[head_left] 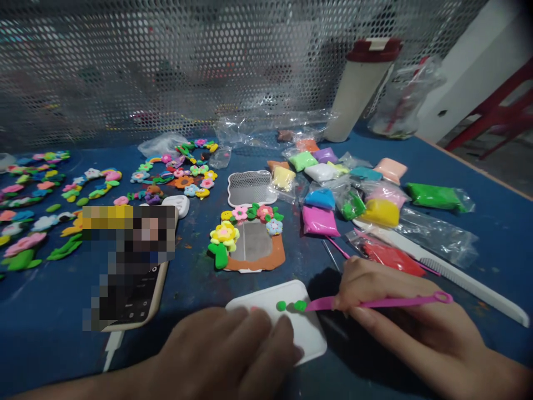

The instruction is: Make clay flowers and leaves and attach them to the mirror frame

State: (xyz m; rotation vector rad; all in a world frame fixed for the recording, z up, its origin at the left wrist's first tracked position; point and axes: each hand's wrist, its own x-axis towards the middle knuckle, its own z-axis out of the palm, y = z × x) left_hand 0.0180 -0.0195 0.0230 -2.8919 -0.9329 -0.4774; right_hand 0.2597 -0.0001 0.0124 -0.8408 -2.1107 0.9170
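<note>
A pink plastic tool [400, 302] is pinched between the thumb and fingers of my right hand [400, 316]. Its tip touches a small green clay piece [300, 306] on a white rounded board [310, 336]. Another green bit [281, 306] lies just left of it. My left hand [225, 350] rests over the board's left part, fingers bent, covering some of it; whether anything is under the fingers is hidden. Behind the board lies a mirror [254, 241] whose frame carries clay flowers, green leaves and brown clay.
A phone [133, 278] with a cable stands at left, near many clay flower decorations [89, 186]. Colored clay packets [320, 220], a red packet [391, 260] and a white comb [458, 278] lie at right. Behind are a tumbler [356, 91] and metal mesh [166, 66].
</note>
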